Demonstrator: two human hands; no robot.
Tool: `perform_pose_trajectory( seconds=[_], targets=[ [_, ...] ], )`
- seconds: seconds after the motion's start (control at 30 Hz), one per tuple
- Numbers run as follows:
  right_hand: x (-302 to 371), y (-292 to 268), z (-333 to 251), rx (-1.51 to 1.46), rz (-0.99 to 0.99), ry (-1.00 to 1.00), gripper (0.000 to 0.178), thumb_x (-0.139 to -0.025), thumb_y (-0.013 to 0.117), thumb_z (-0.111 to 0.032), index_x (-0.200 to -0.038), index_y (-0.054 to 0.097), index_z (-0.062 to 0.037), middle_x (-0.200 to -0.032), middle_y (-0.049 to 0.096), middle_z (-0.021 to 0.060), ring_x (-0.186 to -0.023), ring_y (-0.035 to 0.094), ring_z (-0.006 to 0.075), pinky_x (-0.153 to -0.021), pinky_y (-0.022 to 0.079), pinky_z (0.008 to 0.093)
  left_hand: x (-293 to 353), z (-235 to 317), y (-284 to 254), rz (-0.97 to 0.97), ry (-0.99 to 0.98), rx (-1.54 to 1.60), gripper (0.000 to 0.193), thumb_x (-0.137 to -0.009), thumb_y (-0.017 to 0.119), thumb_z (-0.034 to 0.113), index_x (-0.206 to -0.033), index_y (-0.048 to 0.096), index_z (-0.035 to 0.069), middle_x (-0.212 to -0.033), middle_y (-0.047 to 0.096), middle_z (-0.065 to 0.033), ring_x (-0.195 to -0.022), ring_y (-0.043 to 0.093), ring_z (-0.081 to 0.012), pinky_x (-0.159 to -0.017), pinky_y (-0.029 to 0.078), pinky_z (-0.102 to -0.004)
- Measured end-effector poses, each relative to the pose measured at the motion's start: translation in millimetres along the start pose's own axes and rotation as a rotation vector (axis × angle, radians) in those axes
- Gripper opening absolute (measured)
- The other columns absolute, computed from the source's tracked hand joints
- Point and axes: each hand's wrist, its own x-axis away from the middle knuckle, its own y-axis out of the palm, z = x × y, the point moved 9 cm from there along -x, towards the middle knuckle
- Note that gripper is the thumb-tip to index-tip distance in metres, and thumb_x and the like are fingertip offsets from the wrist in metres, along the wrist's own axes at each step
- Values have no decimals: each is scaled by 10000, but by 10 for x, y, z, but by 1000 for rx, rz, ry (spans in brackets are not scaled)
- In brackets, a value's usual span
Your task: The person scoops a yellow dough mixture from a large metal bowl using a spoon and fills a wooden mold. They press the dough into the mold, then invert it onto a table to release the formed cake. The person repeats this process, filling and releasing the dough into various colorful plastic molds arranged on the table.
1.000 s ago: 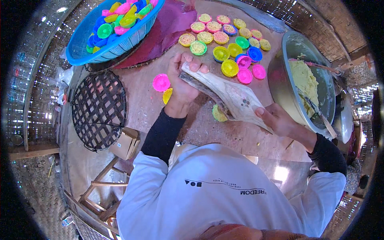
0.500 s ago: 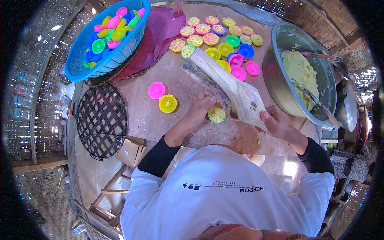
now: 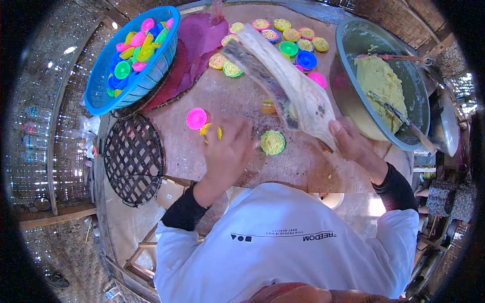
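My right hand [image 3: 351,141] is closed round the near end of a long two-piece wooden press [image 3: 308,96], pale and worn, its two arms spread apart toward the far side. My left hand [image 3: 230,149], smeared by motion, is over a yellow fluted mould [image 3: 211,132] and partly covers it; its finger positions are unclear. Just beyond that mould lies an empty pink mould [image 3: 196,118]. Between my hands a green mould [image 3: 273,143] filled with pale yellow dough strands rests on the wooden table [image 3: 187,156]. The press hides part of the far moulds.
Several filled moulds [image 3: 291,35] stand at the far side, near empty green, blue and pink ones. A blue basket [image 3: 101,93] of coloured moulds is at far left, above a black woven tray [image 3: 132,156]. A large basin [image 3: 348,96] of yellow dough [image 3: 379,86] stands at right.
My left hand has left the press and the filled green mould and moved left to the yellow mould. The press has tilted, and its arms now stand farther apart.
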Motion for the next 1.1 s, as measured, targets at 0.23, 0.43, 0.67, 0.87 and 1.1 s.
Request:
perform_pose_trajectory(
  seconds=[0.23,0.43,0.67,0.87,1.1],
  targets=[
    [-261,523,60,-360,-179,76,618,-900,336,-518,-1064,554,37,-918,610,78,-796,582,148,-685,464,269,-482,-481,31,172,-127,907,658,-582,798,253,-1121,498,25,-1096,546,-136,-985,542,-248,-873,414,-359],
    [-462,411,547,188,170,-290,371,-875,486,-285,-1134,533,-23,-1138,546,155,-1038,533,272,-902,405,376,32,-1072,-43,578,-629,1194,503,-650,741,53,-1086,499,-14,-1020,567,-79,-902,551,-162,-819,438,-289],
    [-684,611,702,623,93,-2,226,-783,510,-131,-952,600,-11,-947,590,196,-908,551,363,-815,434,419,223,-1292,6,539,-688,1090,424,-674,674,-16,-1062,503,-21,-992,558,-68,-869,540,-144,-781,432,-264],
    [-835,733,589,419,73,-109,240,-746,488,-70,-934,628,-18,-863,624,185,-864,583,321,-772,456,383,203,-1245,22,515,-734,1129,368,-670,650,-29,-1018,529,-12,-951,566,-61,-847,548,-143,-761,437,-263],
    [-687,732,209,464,13,-312,370,-724,481,-3,-1071,589,-73,-945,648,80,-961,572,259,-896,370,377,284,-1357,130,499,-782,1210,385,-669,651,-25,-1033,530,6,-979,565,-53,-865,542,-144,-766,428,-260]
  ],
)
